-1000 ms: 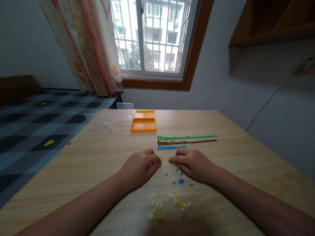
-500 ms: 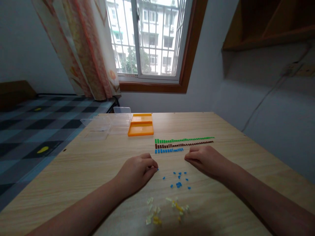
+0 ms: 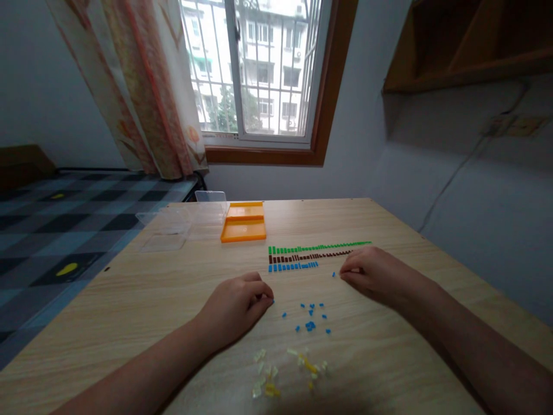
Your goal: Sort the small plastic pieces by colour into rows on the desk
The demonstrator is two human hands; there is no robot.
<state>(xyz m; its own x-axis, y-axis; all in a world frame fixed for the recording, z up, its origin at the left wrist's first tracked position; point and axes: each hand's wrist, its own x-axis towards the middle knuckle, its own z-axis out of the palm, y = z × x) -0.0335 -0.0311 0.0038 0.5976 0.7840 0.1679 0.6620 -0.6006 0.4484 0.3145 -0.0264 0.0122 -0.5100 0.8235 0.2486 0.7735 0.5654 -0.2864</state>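
My left hand (image 3: 239, 301) is closed in a pinch at the left of the loose pieces, with a small blue building brick (image 3: 273, 301) at its fingertips. My right hand (image 3: 375, 272) hovers low over the table on the other side, fingers drawn together and nothing visible in them. Just left of its fingertips lies a single blue brick (image 3: 333, 274). Between the hands is a loose scatter of blue bricks (image 3: 310, 326). Beyond them run a green row (image 3: 309, 248), a brown row (image 3: 287, 259) and a shorter blue row (image 3: 288, 267); my right hand covers the brown row's right end.
Pale and yellow pieces (image 3: 270, 389) lie close to me on the wooden table (image 3: 194, 369). An open orange case (image 3: 243, 238) stands at the back, with clear plastic boxes (image 3: 166, 242) to its left. A checked bed (image 3: 86, 199) adjoins the left side.
My right hand has moved right, away from a blue brick that now shows on the table below the rows. My left hand keeps its pinch. The whole view has shifted slightly.
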